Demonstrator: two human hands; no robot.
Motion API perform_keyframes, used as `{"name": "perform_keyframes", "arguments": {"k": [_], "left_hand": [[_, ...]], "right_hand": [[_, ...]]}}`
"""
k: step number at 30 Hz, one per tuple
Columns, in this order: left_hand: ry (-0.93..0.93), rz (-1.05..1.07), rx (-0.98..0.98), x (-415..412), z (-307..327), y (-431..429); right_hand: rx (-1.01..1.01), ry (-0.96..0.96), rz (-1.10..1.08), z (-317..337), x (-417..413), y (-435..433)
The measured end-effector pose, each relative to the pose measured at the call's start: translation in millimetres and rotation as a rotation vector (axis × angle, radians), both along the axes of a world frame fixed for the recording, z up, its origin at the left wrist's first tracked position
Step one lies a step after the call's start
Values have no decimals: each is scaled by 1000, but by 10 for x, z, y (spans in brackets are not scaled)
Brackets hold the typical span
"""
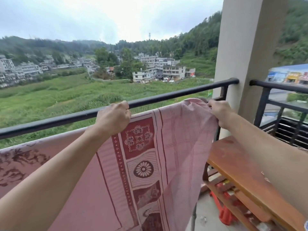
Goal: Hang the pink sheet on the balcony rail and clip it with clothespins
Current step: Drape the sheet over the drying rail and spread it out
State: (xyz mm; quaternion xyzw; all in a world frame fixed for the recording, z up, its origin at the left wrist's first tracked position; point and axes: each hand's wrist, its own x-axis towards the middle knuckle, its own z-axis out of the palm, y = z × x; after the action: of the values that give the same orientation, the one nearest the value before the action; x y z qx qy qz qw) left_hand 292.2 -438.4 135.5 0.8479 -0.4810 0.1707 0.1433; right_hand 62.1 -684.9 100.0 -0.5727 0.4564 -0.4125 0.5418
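Note:
A pink sheet (175,139) with dark red flower panels hangs in front of me, its top edge held just below the black balcony rail (166,95). My left hand (115,117) grips the top edge near the red patterned band, knuckles touching the rail. At the sheet's bunched right corner, my right hand (220,112) pinches the cloth close to the rail post. The sheet's left part spreads out low at the left. No clothespins are visible.
A concrete pillar (246,55) stands right of the rail's end, with a second rail section (280,86) beyond it. A wooden bench or shelf (241,167) sits at the lower right with red items (223,212) beneath. Fields and houses lie far below.

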Motion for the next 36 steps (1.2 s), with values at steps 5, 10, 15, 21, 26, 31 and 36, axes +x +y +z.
{"name": "perform_keyframes", "arguments": {"k": [5,10,15,21,26,31,36], "left_hand": [[22,-116,-17,-576,117,-688],[-4,9,60,-735,-70,-1076],[64,65,44,-717,-54,-1128],[105,-64,-102,-905,-20,-1338],[-36,-25,10,-1026,-144,-1584],[-135,7,-23,-941,-222,-1582],[-154,-13,-39,-897,-250,-1612]], "right_hand": [[-270,166,367,273,-72,-187],[-152,-70,48,240,-190,-791],[36,21,281,-71,-190,-835],[-124,-161,283,78,-150,-898],[-314,2,219,-395,-240,-1034],[-223,-21,393,-255,-189,-1055],[-75,-51,599,-532,-184,-944]]}}
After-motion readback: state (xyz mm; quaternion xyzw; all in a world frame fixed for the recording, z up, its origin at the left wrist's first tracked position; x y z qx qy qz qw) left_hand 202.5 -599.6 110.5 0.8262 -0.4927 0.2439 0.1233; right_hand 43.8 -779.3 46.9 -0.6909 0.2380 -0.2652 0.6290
